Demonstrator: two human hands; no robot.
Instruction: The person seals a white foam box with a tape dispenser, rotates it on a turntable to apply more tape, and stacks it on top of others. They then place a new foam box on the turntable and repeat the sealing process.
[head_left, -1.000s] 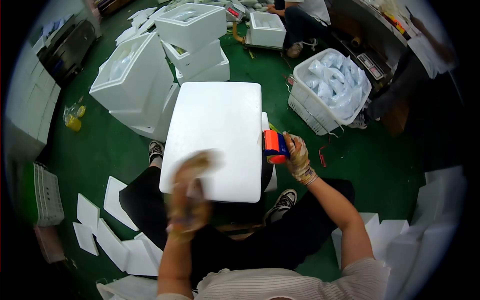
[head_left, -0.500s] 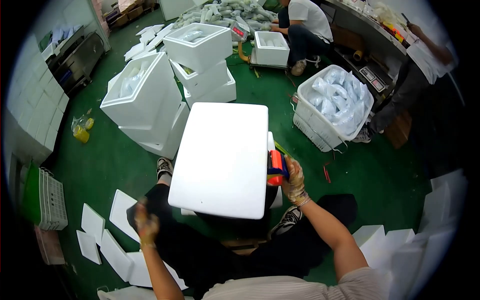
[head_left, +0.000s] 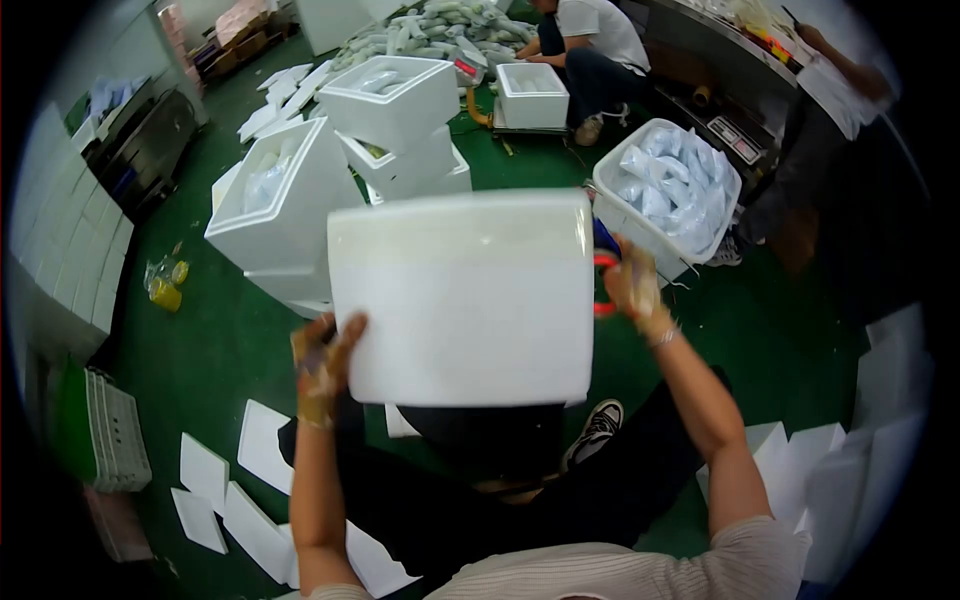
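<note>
In front of me a closed white foam box (head_left: 460, 320) is tilted, with one broad side facing me. A glossy strip that looks like clear tape runs along its upper part. My left hand (head_left: 322, 372), in a stained glove, grips the box's left edge, its thumb on the near face. At the right edge my gloved right hand (head_left: 640, 285) is closed round a red and blue tape dispenser (head_left: 605, 259), held against or very near the box; blur hides the exact contact.
Stacked foam boxes (head_left: 265, 225) stand ahead on the left. A white basket (head_left: 640, 225) of filled bags is at the right. Foam lids (head_left: 262, 530) lie at lower left. One person (head_left: 600, 40) crouches at the back; another (head_left: 850, 90) stands at far right.
The box has tipped so a side faces me. My left hand has come up from near my knee to its left edge. The right hand and tape dispenser have moved up and right.
</note>
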